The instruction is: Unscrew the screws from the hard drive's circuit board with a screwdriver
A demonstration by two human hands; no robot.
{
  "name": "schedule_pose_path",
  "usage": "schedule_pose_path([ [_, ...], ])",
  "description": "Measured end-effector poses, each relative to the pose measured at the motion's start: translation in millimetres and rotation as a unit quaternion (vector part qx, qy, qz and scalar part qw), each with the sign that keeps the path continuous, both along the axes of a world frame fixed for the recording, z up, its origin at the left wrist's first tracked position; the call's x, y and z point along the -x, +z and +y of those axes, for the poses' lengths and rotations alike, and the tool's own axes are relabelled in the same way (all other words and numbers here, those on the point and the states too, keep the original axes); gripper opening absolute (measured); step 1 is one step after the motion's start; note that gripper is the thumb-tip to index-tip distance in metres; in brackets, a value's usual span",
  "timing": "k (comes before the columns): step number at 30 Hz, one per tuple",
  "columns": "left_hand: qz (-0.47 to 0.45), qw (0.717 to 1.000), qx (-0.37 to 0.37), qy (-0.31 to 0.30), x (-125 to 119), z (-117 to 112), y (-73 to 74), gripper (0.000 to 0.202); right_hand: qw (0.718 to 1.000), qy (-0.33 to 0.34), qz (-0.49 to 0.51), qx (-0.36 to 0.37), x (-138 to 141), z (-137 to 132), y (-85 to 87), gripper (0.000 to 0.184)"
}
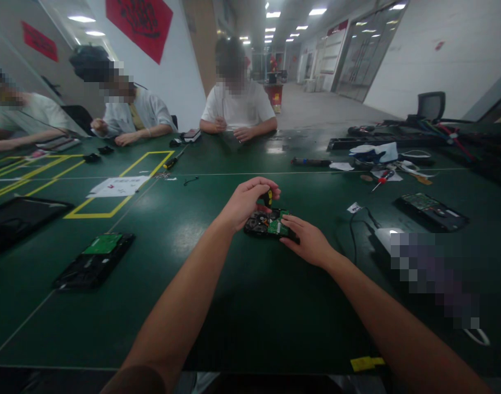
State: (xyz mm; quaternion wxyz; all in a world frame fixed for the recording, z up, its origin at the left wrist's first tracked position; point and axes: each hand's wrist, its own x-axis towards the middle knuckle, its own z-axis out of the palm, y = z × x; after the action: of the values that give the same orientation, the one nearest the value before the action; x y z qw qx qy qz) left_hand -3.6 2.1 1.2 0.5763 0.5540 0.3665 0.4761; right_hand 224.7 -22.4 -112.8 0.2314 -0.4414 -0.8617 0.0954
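An opened black electronic device (259, 225) with a green circuit board lies in front of me on the green table. Above it, my left hand (247, 203) is closed around the black-and-yellow handle of a screwdriver (268, 198), which stands roughly upright. Its tip meets the inside of the device, though the exact contact spot is too small to make out. My right hand (304, 236) grips the device's right end, fingers on top and thumb along the near edge.
Similar opened devices lie at left (95, 260) and right (431, 212). A cable (353, 235) runs beside a partly blurred object (388, 238). Farther off are a red screwdriver (382, 179), a yellow-handled screwdriver (172, 161) and paper (119, 186). Several people sit across the table.
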Motion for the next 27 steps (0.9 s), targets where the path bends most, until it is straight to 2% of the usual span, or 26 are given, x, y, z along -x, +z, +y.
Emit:
schedule_pose_path([
  [4,-0.006,1.000,-0.008,-0.006,0.2,-0.1,-1.4,0.018,1.000,0.001,-0.002,-0.004,0.3,0.3,-1.3,0.050],
  [11,0.048,0.996,-0.034,0.063,2.9,0.3,-0.8,0.021,1.000,0.005,0.002,-0.010,-0.5,1.2,-4.0,0.051],
  [15,0.058,0.997,-0.032,0.034,4.0,0.3,0.4,0.017,1.000,0.006,0.000,-0.006,-0.7,0.5,-2.5,0.050],
  [20,0.017,1.000,-0.005,0.002,2.0,0.5,0.4,0.022,1.000,-0.001,-0.001,-0.002,0.0,-0.5,-0.8,0.050],
  [24,0.028,0.999,-0.022,-0.001,1.4,-0.1,0.0,0.019,1.000,0.006,0.006,-0.007,-0.2,0.0,-1.0,0.050],
  [27,0.055,0.998,-0.036,0.014,0.4,-1.0,-0.6,0.024,1.000,0.009,0.006,-0.007,-0.7,0.2,-1.1,0.050],
])
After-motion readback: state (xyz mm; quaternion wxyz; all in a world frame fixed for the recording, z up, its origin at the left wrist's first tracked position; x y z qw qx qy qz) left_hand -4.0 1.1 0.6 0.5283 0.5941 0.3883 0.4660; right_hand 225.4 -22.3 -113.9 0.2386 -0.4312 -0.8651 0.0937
